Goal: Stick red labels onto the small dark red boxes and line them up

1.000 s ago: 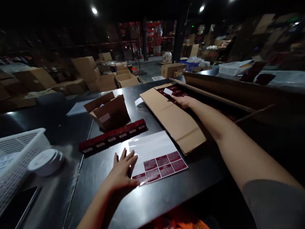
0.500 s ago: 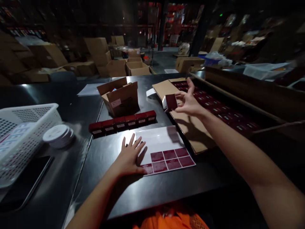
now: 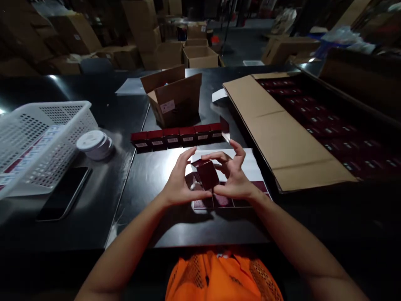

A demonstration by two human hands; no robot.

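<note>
A small dark red box (image 3: 208,174) is held tilted between my two hands, just above a sticker sheet. My left hand (image 3: 179,180) grips its left side, with the thumb at the lower edge and the index finger by the top. My right hand (image 3: 234,175) holds the right side with bent fingers and thumb. Just above the right index finger shows a dark red and white flap-like piece (image 3: 225,130); whether it touches the finger I cannot tell. Partly hidden under the hands lies the white sheet (image 3: 249,161) with dark red square stickers. Behind it stands a row of dark red boxes (image 3: 171,137).
An open carton (image 3: 178,102) stands behind the row. At right, a large carton (image 3: 275,129) holds many dark red boxes, its flap folded out. On the left are a white basket (image 3: 65,142), round white lids (image 3: 94,144) and a phone (image 3: 65,194).
My right hand has come from the large carton's flap to the middle, bringing the dark red box. The left hand has lifted off the sheet and taken hold too. The view has tilted down.
</note>
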